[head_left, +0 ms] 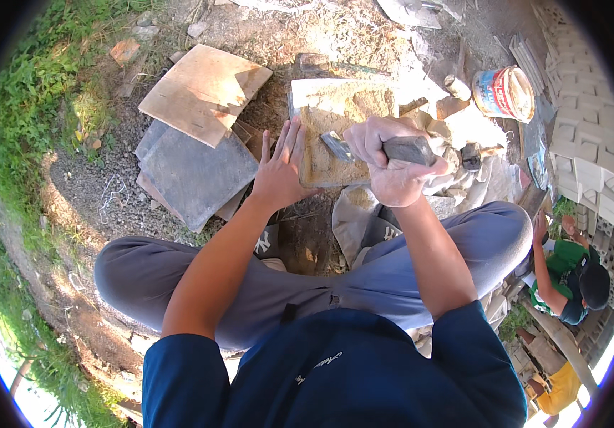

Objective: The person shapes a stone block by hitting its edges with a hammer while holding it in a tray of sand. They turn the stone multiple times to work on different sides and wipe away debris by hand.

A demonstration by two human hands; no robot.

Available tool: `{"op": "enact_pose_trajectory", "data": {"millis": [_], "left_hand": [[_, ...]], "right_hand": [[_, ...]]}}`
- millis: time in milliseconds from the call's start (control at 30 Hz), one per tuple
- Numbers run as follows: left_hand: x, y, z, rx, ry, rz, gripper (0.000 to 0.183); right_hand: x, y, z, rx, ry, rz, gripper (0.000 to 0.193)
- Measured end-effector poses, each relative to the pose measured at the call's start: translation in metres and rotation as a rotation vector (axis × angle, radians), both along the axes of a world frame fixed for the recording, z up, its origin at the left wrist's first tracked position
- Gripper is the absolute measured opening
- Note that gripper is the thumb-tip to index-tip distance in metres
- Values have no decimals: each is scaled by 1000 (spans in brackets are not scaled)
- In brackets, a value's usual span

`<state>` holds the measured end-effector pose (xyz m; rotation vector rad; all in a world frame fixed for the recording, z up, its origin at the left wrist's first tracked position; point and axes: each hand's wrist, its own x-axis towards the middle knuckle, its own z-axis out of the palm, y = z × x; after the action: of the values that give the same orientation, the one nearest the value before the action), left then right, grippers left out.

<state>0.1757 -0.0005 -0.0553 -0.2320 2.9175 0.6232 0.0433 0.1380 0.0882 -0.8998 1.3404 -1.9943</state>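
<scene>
While right hand [391, 175] grips tool [408, 150] | left hand [282, 171] against tray [314, 88]

The right hand [389, 171] grips a dark-handled tool [408, 150]; the left hand [280, 180] spreads flat by a sandy tray [339, 184], square boards [196, 175] lying left of it.

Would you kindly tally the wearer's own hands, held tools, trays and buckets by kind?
Bare left hand and bare right hand: 2
Grey handheld tool: 1
Shallow rectangular tray holding sandy material: 1
White, red and blue round bucket: 1
Total: 5
</scene>
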Motion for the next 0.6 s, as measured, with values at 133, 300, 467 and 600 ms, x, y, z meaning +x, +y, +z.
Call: {"op": "enact_pose_trajectory", "data": {"millis": [133,300,467,600], "left_hand": [[1,-3,1,26,31,-5,134],[1,-3,1,11,4,8,135],[0,-1,3,-19,3,-8,135],[2,-2,-2,48,103,0,136]], "right_hand": [[-7,1,7,-130,60,-8,77],[-3,-4,-2,-26,20,-10,92],[-13,-5,-2,-367,159,108,46],[-4,-4,-6,-191,121,37,50]]}}
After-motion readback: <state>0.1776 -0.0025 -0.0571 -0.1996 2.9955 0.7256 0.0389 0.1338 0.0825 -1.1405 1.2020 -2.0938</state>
